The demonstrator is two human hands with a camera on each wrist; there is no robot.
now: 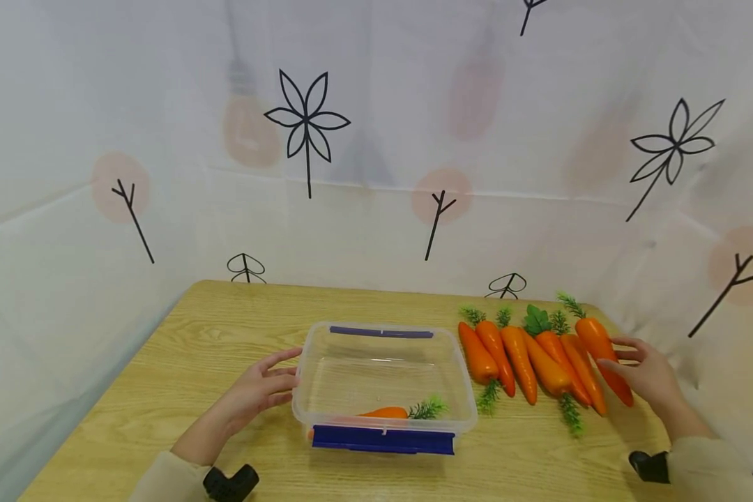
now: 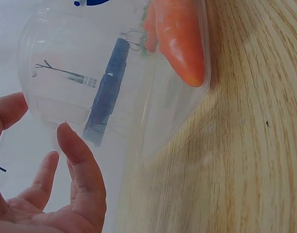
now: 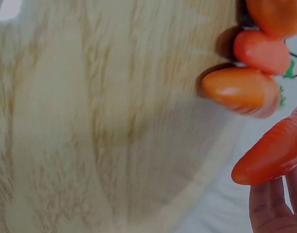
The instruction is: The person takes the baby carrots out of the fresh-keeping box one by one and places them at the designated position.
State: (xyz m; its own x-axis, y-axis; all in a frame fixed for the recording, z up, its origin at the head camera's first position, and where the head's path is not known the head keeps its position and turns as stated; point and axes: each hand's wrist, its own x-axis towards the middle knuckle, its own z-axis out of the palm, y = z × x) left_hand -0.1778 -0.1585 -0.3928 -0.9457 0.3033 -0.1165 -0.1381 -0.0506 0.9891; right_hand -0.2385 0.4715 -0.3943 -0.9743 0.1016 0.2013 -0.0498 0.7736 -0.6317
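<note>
A clear plastic box [image 1: 364, 380] with blue latches stands lidless on the table, a toy carrot [image 1: 385, 413] with a green top lying along its near side. My left hand [image 1: 251, 401] is at the box's left wall, fingers spread and fingertips at the rim; the left wrist view shows the orange carrot [image 2: 180, 41] through the plastic. At the far right, my right hand [image 1: 649, 376] holds the outermost carrot [image 1: 602, 352] between thumb and fingers. In the right wrist view this held carrot [image 3: 272, 153] looks raised off the table.
Several more carrots [image 1: 519, 359] lie side by side in a row right of the box, some with tops facing me. The wooden table [image 1: 226, 328] meets a white patterned curtain [image 1: 376, 237] at its back and sides.
</note>
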